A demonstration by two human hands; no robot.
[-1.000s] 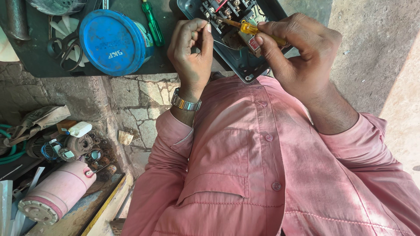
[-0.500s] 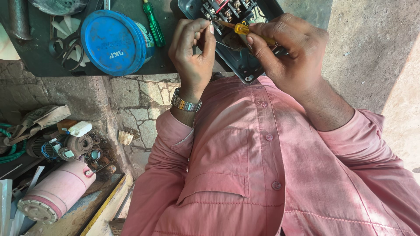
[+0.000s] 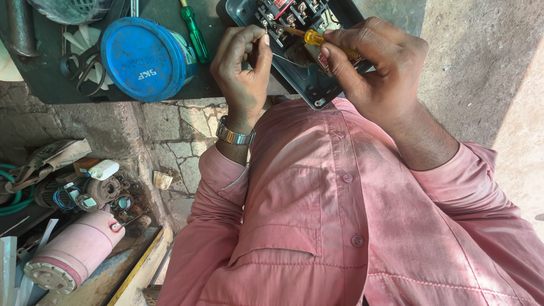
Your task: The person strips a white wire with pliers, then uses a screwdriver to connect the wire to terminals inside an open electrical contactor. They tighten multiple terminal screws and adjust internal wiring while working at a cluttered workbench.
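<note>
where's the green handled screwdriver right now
In the head view, the green-handled screwdriver lies upper left on the dark bench, between the round blue plastic tub and the left hand.

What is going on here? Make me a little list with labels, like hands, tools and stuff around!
left hand: left hand pinches a thin wire at the terminals of the grey switch box
right hand: right hand grips a yellow-handled screwdriver, tip at the terminals
clothes: pink shirt, metal wristwatch
on the bench: blue round tin, green screwdriver
lower down: pink motor, small parts beside it
</note>
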